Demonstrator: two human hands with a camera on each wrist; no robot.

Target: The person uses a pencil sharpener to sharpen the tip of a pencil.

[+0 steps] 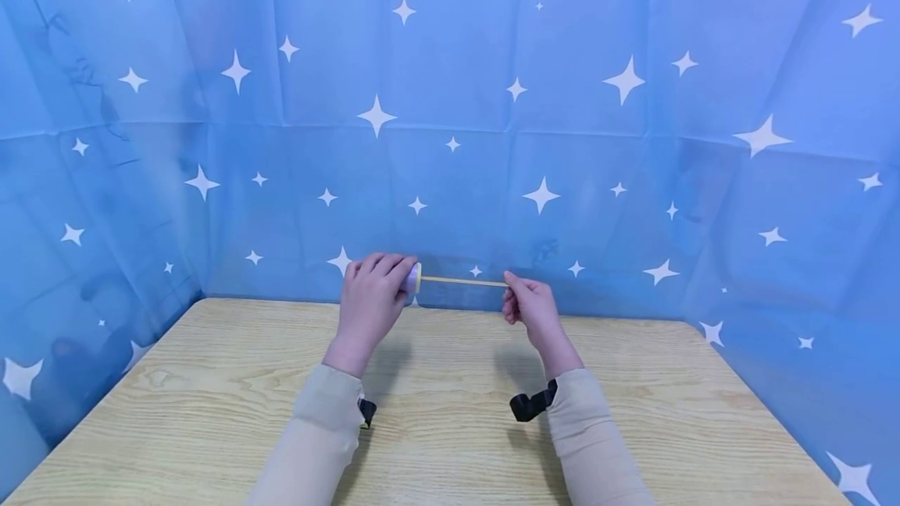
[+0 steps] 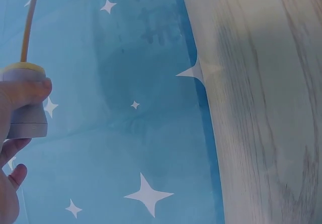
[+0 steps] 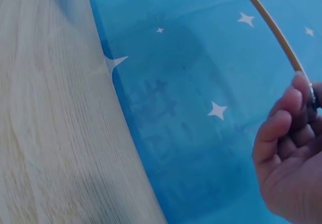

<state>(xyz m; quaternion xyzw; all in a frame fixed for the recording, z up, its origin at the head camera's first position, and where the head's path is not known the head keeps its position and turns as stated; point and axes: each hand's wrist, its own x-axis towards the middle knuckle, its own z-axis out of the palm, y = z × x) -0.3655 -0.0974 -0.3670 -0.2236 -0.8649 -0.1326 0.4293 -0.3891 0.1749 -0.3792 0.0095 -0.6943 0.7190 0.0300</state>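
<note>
My left hand point(image 1: 373, 299) grips the pale, lilac-grey case of a tape measure point(image 2: 29, 117), which has a yellow rim. From that rim a thin yellow tape point(image 1: 464, 281) runs out almost level to my right hand point(image 1: 533, 307). The right thumb and fingers pinch its far end, where a shiny, dark-tipped piece point(image 3: 312, 94) shows in the right wrist view. In that view the tape appears bowed. Both hands are raised around the table's far edge, and the left palm side of the case is hidden behind the fingers in the head view.
A wood-grain table point(image 1: 450, 428) lies below the hands. Blue cloth with white stars point(image 1: 450, 61) hangs behind it and along both sides, close to the far edge. Black straps with small cameras point(image 1: 530, 406) sit at the wrists by the light sleeves.
</note>
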